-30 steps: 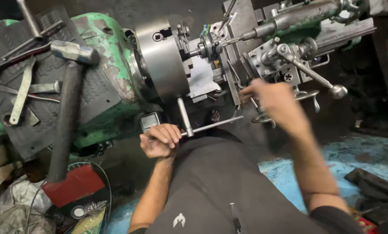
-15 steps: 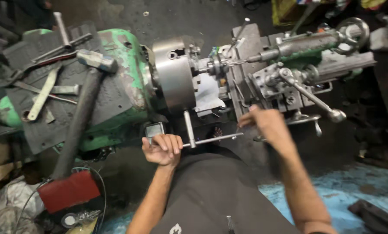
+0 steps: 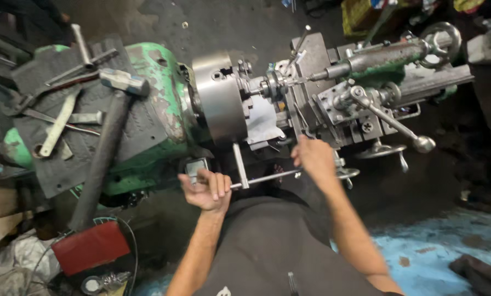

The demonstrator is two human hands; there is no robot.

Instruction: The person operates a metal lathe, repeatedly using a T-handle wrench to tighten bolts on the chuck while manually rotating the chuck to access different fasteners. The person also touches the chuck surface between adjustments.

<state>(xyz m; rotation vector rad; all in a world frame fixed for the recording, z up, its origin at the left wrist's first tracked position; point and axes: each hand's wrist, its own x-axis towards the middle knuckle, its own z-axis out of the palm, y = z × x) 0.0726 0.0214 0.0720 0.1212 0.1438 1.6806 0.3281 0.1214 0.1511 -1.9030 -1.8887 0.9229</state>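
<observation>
While the left hand (image 3: 204, 189) closes on the T-handle chuck key (image 3: 244, 178) at the chuck's (image 3: 219, 96) 6 o'clock, the right hand (image 3: 313, 159) wraps its opposite end. Judged rigid, heavy steel; grip both crossbar ends.

Counting what's showing here: 2 hands, left hand (image 3: 204, 189) and right hand (image 3: 313, 159), are working 1 T-handle chuck key (image 3: 245, 176). 1 chuck (image 3: 219, 96), 1 hammer (image 3: 106, 137), 1 red box (image 3: 91, 246) are sitting around.

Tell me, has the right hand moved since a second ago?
Yes. The right hand has dropped from the carriage handwheel toward the chuck key's bar, nearer the left hand, judged against the chuck.
</observation>
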